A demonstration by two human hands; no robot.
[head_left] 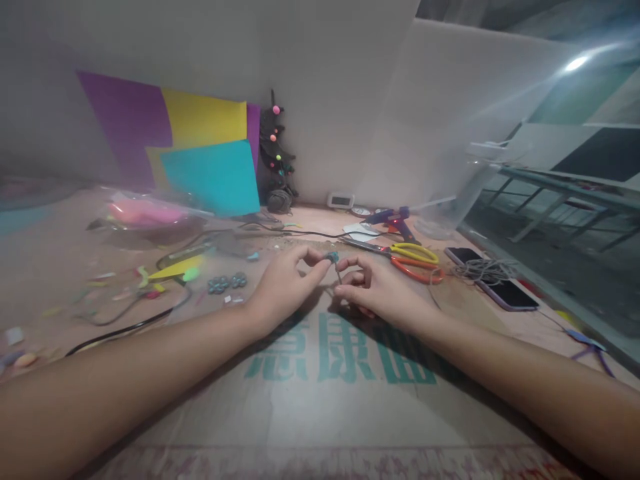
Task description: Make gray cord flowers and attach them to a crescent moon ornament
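Observation:
In the head view, my left hand point(295, 277) pinches a small blue-grey piece point(333, 256) between thumb and fingertips; its exact kind is too small to make out. A thin dark strand point(339, 275) runs down from that piece to my right hand point(370, 283), whose thumb and fingers close on it. Both hands meet just above the table, over a board with large green printed characters point(343, 350). Left of my left hand lie several small flower-like clusters of blue-grey beads point(227, 283).
Scissors point(413, 253) with yellow and orange handles lie right of my hands, a glue gun point(397, 220) behind them. Farther right are a phone point(510, 295) and bundled grey cord point(485, 270). Coloured sheets point(210, 177) and a dark decorated tree point(277, 160) stand at the back; scraps point(150, 283) litter the left.

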